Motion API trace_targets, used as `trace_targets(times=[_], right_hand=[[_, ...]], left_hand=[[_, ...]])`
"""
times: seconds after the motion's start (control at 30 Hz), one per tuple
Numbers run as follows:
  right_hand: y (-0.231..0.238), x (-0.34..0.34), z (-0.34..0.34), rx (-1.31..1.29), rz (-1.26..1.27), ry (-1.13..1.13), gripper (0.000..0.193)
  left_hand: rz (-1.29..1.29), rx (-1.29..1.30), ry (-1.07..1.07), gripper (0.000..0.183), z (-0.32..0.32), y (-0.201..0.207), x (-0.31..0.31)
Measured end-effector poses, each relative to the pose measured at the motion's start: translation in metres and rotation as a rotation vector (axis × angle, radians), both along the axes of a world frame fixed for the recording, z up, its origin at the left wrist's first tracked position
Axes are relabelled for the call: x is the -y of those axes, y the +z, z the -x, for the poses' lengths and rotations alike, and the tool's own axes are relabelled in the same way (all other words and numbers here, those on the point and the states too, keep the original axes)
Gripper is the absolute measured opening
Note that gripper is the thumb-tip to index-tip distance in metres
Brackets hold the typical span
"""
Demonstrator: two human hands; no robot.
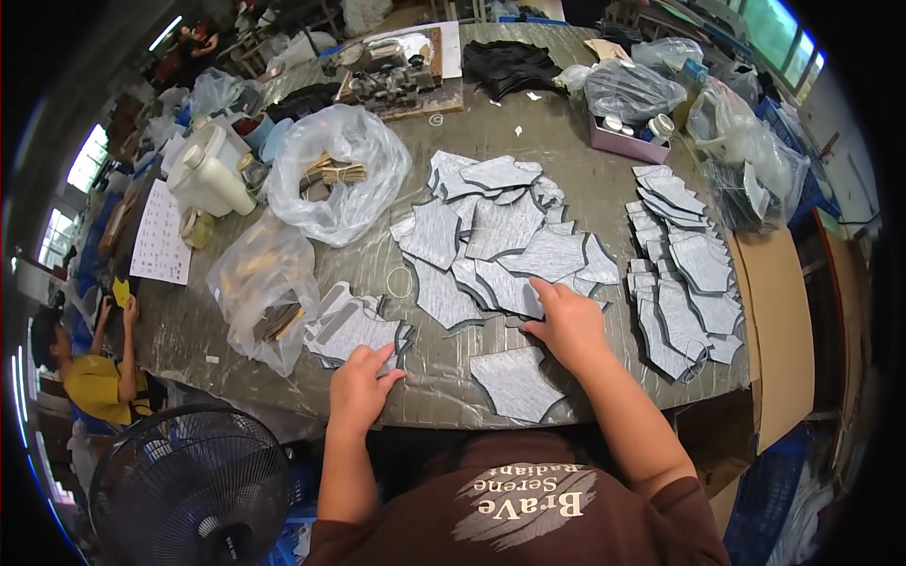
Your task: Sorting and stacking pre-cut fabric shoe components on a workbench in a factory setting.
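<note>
A heap of grey, dark-edged cut fabric pieces (510,226) lies in front of me on the table. My right hand (571,325) is at the heap's near right side, thumb and forefinger closed around the edge of one piece. My left hand (361,385) is beside a smaller pile of grey pieces (354,335), its thumb and forefinger pinching at the pile's near right edge; what lies between them is partly hidden. A single grey cut piece (517,382) lies flat between my hands, near the table's edge.
Overlapping rows of grey pieces (684,274) lie on the right. Plastic bags (340,174) with tan pieces, a white bottle (217,179) and a paper sheet (160,236) are on the left. Farther back are a metal device (392,80) and pink box (628,141). A fan (189,481) stands lower left.
</note>
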State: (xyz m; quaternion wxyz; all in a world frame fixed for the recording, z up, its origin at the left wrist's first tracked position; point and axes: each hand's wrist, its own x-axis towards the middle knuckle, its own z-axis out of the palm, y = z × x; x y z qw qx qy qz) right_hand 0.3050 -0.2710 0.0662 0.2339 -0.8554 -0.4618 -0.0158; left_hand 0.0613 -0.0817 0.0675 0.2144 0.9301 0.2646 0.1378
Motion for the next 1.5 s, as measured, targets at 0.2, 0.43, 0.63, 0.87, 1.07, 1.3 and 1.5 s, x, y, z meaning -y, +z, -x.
trace_targets(times=[0.2, 0.43, 0.63, 0.87, 1.07, 1.3, 1.5], right_hand=[[-0.012, -0.01, -0.015, 0.071, 0.145, 0.114, 0.023], [-0.001, 0.001, -0.017, 0.247, -0.116, 0.138, 0.015], [0.008, 0.032, 0.027, 0.292, -0.054, 0.286, 0.021], [-0.001, 0.085, 0.061, -0.018, -0.073, 0.285, 0.018], [0.005, 0.169, 0.035, -0.05, -0.558, -0.338, 0.015], [-0.095, 0.346, 0.018, 0.157, -0.379, -1.097, 0.019], [-0.19, 0.436, 0.038, -0.287, -0.149, -1.55, 0.021]], left_hand=[[0.296, 0.273, 0.05, 0.026, 0.008, 0.005, 0.02], [0.369, 0.097, -0.479, 0.037, -0.023, 0.008, 0.07], [0.191, -0.005, -0.293, 0.037, -0.038, -0.007, 0.082], [0.403, 0.189, -0.185, 0.017, -0.028, 0.0, 0.06], [1.407, 0.469, 0.19, 0.018, -0.011, 0.0, 0.069], [1.96, 0.425, -0.163, 0.036, -0.021, -0.002, 0.098], [1.831, 0.184, -0.209, 0.031, -0.027, 0.008, 0.088]])
